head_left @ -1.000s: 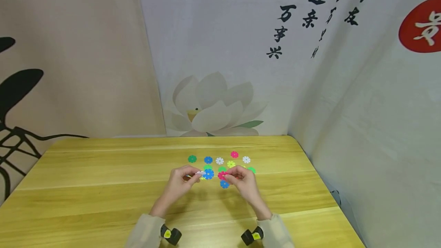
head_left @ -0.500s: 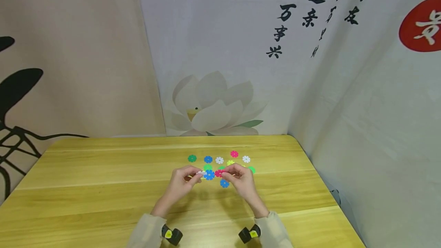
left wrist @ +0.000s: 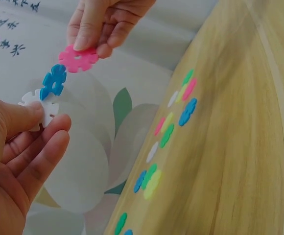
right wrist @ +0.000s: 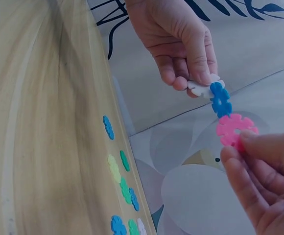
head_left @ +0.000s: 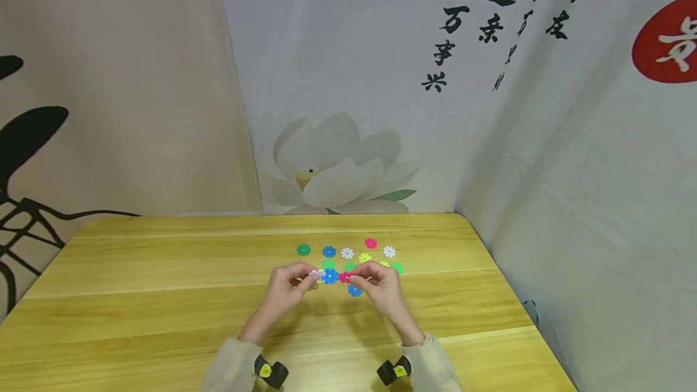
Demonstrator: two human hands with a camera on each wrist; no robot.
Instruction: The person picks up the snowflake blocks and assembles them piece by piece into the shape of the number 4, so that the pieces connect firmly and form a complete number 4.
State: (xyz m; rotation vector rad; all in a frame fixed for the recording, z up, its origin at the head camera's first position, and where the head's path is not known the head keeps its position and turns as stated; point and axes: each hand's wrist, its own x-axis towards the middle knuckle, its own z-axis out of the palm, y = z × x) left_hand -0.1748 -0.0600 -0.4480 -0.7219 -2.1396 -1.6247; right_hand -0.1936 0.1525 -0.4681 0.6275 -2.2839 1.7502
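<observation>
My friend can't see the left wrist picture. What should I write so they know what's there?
The left hand pinches a white flower-shaped disc and the right hand pinches a pink disc, with a blue disc between them. More colorful discs lie on a wooden table at the right.

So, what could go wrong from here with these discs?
The blue disc sits between the white disc in the left grip and the pink disc in the right grip, pinched by neither, so pressing might pop it loose.

The right grip has the pink disc only near its rim, so it could slip.

A dropped one might land among the loose discs.
</observation>
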